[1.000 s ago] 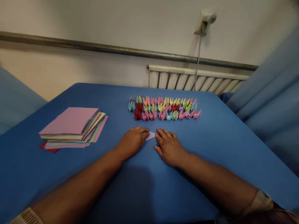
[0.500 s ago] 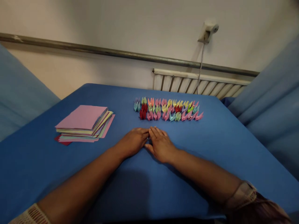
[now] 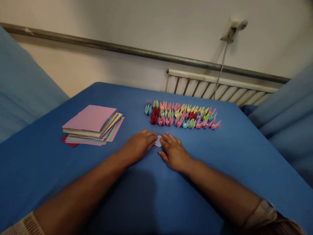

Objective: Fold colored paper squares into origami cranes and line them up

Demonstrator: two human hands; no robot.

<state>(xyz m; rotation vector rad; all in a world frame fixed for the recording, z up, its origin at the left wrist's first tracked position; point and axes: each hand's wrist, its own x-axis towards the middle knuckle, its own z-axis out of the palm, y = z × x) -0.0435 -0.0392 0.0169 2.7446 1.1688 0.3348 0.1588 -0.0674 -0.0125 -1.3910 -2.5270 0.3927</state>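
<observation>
Table (image 3: 210, 147) biggest: blue top, carries everything; use the cranes (image 3: 179, 121) as landmark. Curtains hang well left (image 3: 26, 85) and well right (image 3: 288, 124) of the cranes, seemingly to screen this spot off. Rail (image 3: 146, 54) on the wall behind and above the cranes; radiator (image 3: 186, 74) behind them too, below the rail, past the table's far edge.

Stack left of the cranes and a bit nearer the person: colored sheets, pink on top, edges uneven, red corner poking out at the bottom. Probably parked there to be in reach of the left hand yet off the work spot.

Cranes: small, many colors, three tight rows, wings up; likely lined up to save room and stay out of the hands' way.

Left hand (image 3: 138, 145) just nearer than the cranes' left end: palm down, fingers together, slightly bent, tips at the paper's left edge. Thumb hidden, can't tell if it pinches. Right hand (image 3: 176, 151) nearer than the cranes' middle: loosely spread, thumb apart, fingertips over the paper's right part, no grip closed; looks like flat pressure to keep it still.

Paper (image 3: 158, 142) smallest: pale lilac, between the hands, just nearer than the cranes' left half. Mostly covered, full shape can't tell.
</observation>
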